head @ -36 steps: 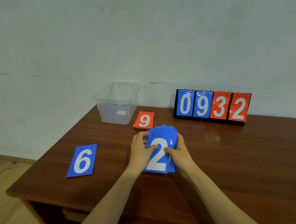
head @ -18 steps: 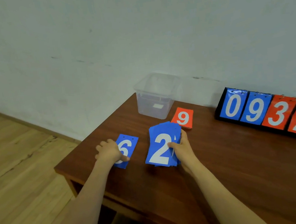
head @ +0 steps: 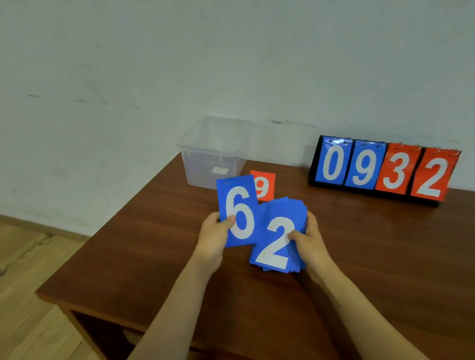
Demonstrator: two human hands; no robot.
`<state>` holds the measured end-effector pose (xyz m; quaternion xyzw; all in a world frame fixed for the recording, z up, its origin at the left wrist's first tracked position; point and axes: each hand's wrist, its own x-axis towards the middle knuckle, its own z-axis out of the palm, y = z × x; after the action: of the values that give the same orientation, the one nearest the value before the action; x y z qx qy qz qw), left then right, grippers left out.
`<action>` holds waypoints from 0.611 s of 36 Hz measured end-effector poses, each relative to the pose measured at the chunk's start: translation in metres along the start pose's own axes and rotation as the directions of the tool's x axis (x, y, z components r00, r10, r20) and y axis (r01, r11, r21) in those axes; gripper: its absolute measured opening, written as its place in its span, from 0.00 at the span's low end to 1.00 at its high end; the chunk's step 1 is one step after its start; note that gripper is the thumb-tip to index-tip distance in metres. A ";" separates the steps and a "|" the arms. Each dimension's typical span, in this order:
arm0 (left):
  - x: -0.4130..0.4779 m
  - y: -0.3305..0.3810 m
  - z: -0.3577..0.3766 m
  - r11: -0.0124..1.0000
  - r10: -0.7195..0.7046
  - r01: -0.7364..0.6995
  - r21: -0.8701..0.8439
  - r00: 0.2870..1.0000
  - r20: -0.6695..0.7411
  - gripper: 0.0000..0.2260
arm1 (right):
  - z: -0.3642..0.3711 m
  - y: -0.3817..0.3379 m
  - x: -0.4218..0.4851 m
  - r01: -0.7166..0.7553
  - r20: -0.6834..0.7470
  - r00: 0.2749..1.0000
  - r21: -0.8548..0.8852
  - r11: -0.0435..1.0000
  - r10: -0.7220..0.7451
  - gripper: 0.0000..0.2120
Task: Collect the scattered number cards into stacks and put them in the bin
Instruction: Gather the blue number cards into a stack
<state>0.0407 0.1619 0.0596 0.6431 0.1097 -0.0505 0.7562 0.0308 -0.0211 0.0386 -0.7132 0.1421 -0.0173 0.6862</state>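
Wood floor lies left of the table, and open tabletop runs along its left and near edges. Left hand pinches the blue 6 card by its left edge, thumb on the face. The card is raised off the top, its right edge meeting the stack. Clear bin sits at the far-left corner by the pale wall – contents: cannot tell, a pale label shows. Red 9 card lies flat just beside the bin. Right hand grips the stack of blue cards, 2 on top, mid-table. Scoreboard reading 0932 stands along the far edge – open wood to its right.
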 end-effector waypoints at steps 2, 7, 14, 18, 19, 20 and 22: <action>-0.009 -0.005 0.028 0.999 -0.024 0.022 0.034 0.996 0.087 0.05 | -0.017 -0.003 -0.006 0.048 -0.028 0.998 0.022 0.999 -0.047 0.26; -0.026 -0.018 0.086 0.994 0.006 -0.025 0.111 0.986 0.166 0.17 | -0.061 -0.013 -0.024 0.184 -0.090 0.980 0.047 0.982 -0.179 0.24; -0.044 -0.022 0.138 0.980 0.114 -0.163 0.114 0.930 0.351 0.28 | -0.116 -0.021 -0.047 0.313 -0.061 0.948 -0.015 0.950 -0.313 0.24; -0.053 -0.026 0.158 0.846 0.363 -0.458 0.274 0.870 0.333 0.26 | -0.138 -0.029 -0.051 0.359 -0.020 0.930 -0.146 0.922 -0.366 0.27; -0.054 -0.029 0.160 0.824 0.389 -0.487 0.290 0.858 0.336 0.26 | -0.141 -0.030 -0.051 0.368 -0.009 0.927 -0.147 0.918 -0.374 0.27; -0.055 -0.032 0.161 0.815 0.401 -0.502 0.288 0.849 0.344 0.26 | -0.144 -0.029 -0.051 0.379 -0.001 0.924 -0.146 0.914 -0.383 0.27; -0.058 -0.039 0.160 0.806 0.390 -0.509 0.303 0.841 0.375 0.26 | -0.146 -0.022 -0.052 0.384 0.012 0.922 -0.147 0.912 -0.387 0.26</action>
<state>-0.0079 -0.0061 0.0589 0.7732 -0.1737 0.0162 0.6097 -0.0476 -0.1511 0.0779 -0.7753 0.0054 -0.1479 0.6140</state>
